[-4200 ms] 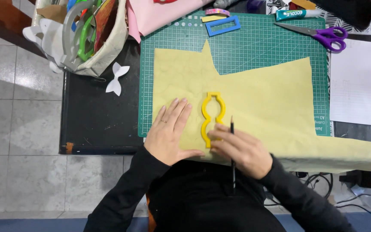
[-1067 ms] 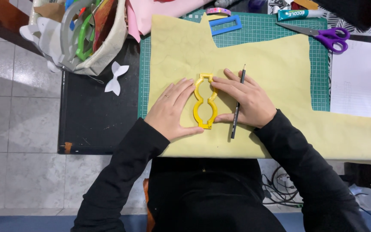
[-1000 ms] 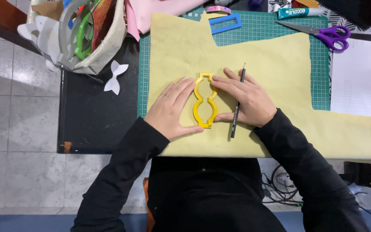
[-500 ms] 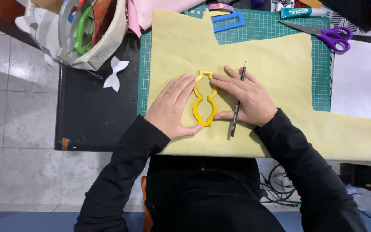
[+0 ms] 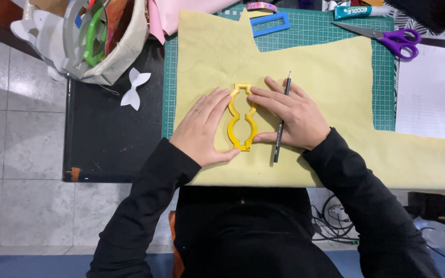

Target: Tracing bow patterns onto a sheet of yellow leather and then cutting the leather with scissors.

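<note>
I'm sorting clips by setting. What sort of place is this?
Probably a home craft or sewing table: a green cutting mat, yellow fabric with a yellow template on it, and purple-handled scissors.

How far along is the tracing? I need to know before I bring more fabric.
Done: faint traced outlines show on the upper part of the yellow fabric. In hand: the left hand and right hand press the yellow template flat, pencil between the right fingers, its tip off the template. Left: this outline is undrawn, and the scissors lie unused.
</note>
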